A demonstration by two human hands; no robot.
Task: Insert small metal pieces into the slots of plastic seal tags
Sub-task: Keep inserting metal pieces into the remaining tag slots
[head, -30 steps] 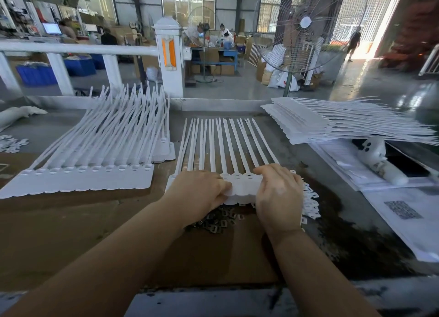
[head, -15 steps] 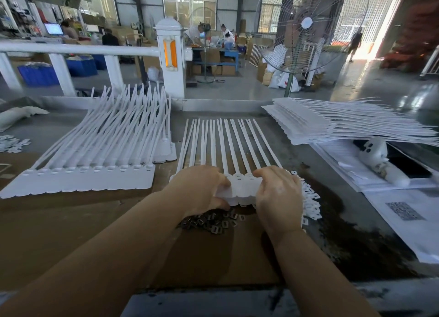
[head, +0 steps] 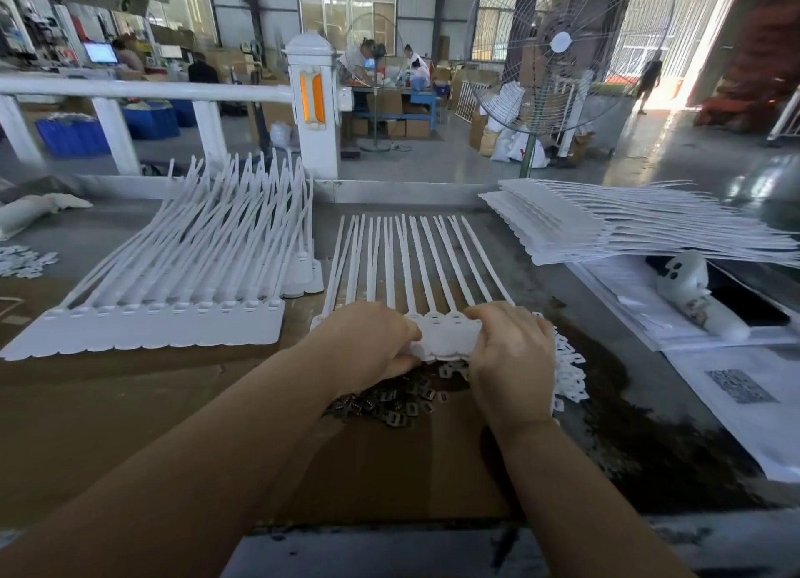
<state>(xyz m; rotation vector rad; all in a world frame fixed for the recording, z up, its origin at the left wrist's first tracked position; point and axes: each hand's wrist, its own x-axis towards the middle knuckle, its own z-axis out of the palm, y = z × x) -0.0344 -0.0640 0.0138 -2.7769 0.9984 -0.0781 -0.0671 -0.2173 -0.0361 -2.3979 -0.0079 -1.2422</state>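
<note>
At the worktop's [head: 130, 426] near centre, the left hand [head: 368, 344] and right hand [head: 511, 352] grip the seal-tag strip [head: 441, 331] by its heads, above the metal inserts [head: 389, 400]. Step: insertion. Next move likely requires picking one insert.

- I work in a factory hall: beyond the white post [head: 312, 101], workers bend over a blue bench [head: 391, 97].
- Right of it, a big pedestal fan [head: 558, 49] and stacked cartons [head: 480, 132].
</note>
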